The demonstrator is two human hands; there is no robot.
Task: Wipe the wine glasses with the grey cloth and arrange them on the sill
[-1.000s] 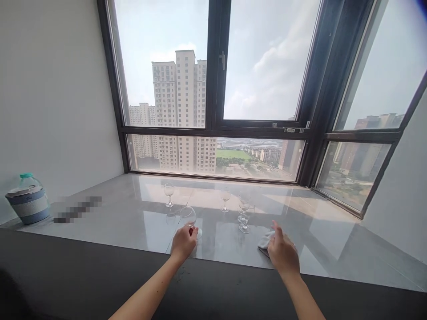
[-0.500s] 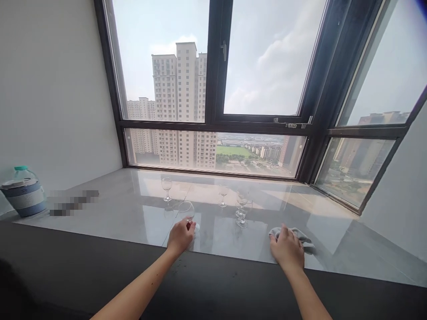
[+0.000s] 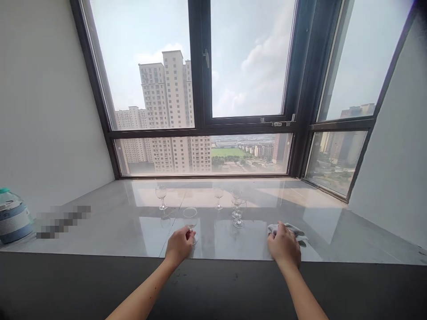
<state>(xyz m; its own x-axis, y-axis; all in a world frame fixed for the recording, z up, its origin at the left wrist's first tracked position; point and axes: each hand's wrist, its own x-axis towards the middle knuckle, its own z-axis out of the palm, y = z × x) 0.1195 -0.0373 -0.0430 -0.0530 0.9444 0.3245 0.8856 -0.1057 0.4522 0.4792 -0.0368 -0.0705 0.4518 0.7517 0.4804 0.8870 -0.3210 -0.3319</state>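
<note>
My left hand [image 3: 180, 243] is closed around the stem of a wine glass [image 3: 190, 216], near the front edge of the sill. That glass stands upright, its foot at or close to the surface. Farther right, my right hand [image 3: 285, 246] grips a grey cloth [image 3: 296, 232] on the sill, fingers bent over it. Between and beyond the hands stand several more clear stemmed glasses: one at the back left [image 3: 161, 193], one in the middle [image 3: 218, 194], and a cluster that overlaps in view [image 3: 239, 218] nearer my right hand.
The glossy grey tiled sill [image 3: 116, 222] ends in a dark front face [image 3: 213, 289]. Behind it rises a dark-framed window [image 3: 200, 132]. A blue and white bucket [image 3: 15, 222] with a green-capped bottle [image 3: 7, 195] stands at far left, beside a blurred-out patch.
The held glass has gone from leaning to upright in my left hand. The right hand and cloth stay about where they were. My view has turned level and slightly right.
</note>
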